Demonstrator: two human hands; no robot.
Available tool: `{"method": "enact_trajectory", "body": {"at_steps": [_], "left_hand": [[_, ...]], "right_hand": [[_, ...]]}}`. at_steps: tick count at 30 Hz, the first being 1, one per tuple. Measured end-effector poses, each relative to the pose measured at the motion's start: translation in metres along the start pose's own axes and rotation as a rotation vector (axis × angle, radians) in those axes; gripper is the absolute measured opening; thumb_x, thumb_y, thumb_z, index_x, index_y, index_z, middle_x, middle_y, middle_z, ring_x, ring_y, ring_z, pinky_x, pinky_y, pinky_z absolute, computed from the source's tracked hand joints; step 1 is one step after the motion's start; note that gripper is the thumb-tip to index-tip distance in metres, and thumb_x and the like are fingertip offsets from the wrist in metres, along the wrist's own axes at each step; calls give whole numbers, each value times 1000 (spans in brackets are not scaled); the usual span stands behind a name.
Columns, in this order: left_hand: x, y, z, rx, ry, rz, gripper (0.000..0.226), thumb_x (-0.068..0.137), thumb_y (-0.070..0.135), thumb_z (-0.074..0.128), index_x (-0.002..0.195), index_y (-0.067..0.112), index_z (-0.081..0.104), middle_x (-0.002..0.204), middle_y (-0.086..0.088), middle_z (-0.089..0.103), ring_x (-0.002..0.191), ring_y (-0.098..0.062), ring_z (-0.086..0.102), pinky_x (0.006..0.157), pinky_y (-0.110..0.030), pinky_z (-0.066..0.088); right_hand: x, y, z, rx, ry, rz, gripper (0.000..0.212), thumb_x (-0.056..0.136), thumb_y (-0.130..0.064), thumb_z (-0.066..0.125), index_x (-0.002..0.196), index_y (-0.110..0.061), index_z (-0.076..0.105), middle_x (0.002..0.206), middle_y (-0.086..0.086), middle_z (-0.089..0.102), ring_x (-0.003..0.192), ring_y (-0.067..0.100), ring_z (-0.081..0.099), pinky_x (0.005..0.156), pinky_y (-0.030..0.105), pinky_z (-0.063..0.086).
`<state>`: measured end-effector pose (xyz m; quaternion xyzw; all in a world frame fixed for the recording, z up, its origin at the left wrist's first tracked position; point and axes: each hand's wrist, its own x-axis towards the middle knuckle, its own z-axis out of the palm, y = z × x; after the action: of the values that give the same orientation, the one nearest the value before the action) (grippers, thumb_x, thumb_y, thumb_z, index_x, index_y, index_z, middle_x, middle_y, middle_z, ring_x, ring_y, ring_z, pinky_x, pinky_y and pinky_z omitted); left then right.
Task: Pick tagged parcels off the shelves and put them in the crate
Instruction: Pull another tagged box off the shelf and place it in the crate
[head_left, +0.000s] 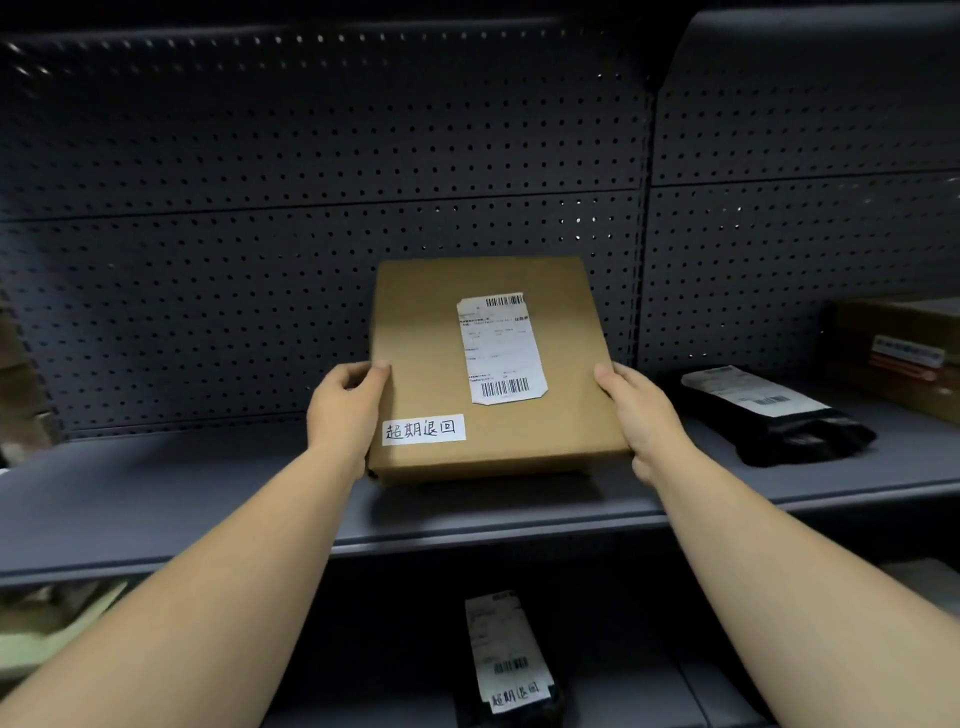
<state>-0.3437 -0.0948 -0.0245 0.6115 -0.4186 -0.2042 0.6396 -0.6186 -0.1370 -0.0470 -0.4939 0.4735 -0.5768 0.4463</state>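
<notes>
Both hands clamp the tagged cardboard parcel (488, 364) by its long side edges, my left hand (345, 402) and right hand (636, 410) level, its long axis pointing away, near end tipped above the shelf (208, 499).

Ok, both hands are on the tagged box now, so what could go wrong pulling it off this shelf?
The left hand and right hand pinch only the side edges of the cardboard box, so it may slip or tip. The black parcel lies close on the right; a swing that way could knock it. The crate is out of view, so the drop is unchecked.
</notes>
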Motion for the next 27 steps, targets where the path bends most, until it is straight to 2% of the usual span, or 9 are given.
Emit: {"method": "enact_trajectory", "body": {"at_steps": [2,3,7,12,17,19,23,27], "left_hand": [[-4,-3,0,-26,1,36,25,87,44,58,105,27,62,98,9,61,90,-13,57,80,-33,49],[-6,-3,1,-51,-4,46,24,87,44,59,105,28,61,97,11,61,89,-11,57,78,-32,49],[-14,-1,9,-131,-25,78,25,85,43,62,105,29,62,93,16,62,85,-3,58,68,-25,46],[-21,10,31,-191,-74,107,21,84,43,63,103,33,62,96,15,64,90,-4,59,76,-28,48],[-33,24,66,-238,-125,129,19,84,42,63,101,34,62,93,18,63,89,-3,59,81,-30,50],[-39,29,84,-257,-152,129,19,84,42,63,101,33,63,95,16,64,90,-5,60,83,-31,51],[-55,38,122,-281,-210,143,22,84,41,63,103,31,63,96,16,64,93,-6,60,86,-31,50],[-78,52,167,-296,-285,154,27,84,42,63,108,29,64,99,14,65,94,-6,60,83,-29,49]], "right_hand": [[-7,-2,-4,36,9,-43,38,92,-38,55,128,-24,56,110,-9,67,100,12,63,80,32,52],[-10,-3,-6,51,21,-62,36,92,-36,56,126,-24,57,109,-9,67,98,11,63,77,30,51],[-18,-9,-17,88,83,-107,36,91,-30,58,126,-20,57,114,-4,68,101,12,64,84,31,52],[-24,-18,-41,105,156,-156,38,91,-29,57,127,-20,56,117,-2,66,105,15,62,93,35,50],[-28,-26,-75,122,230,-196,29,92,-29,55,120,-23,60,104,-9,68,82,2,63,64,21,48],[-28,-28,-92,118,274,-208,27,92,-28,55,118,-23,60,99,-12,68,74,-3,63,56,16,47],[-31,-32,-132,91,348,-224,32,91,-30,56,122,-22,59,107,-5,67,87,8,62,67,25,47],[-40,-37,-182,95,430,-242,28,89,-31,56,116,-26,61,100,-9,69,86,9,62,68,26,48]]}}
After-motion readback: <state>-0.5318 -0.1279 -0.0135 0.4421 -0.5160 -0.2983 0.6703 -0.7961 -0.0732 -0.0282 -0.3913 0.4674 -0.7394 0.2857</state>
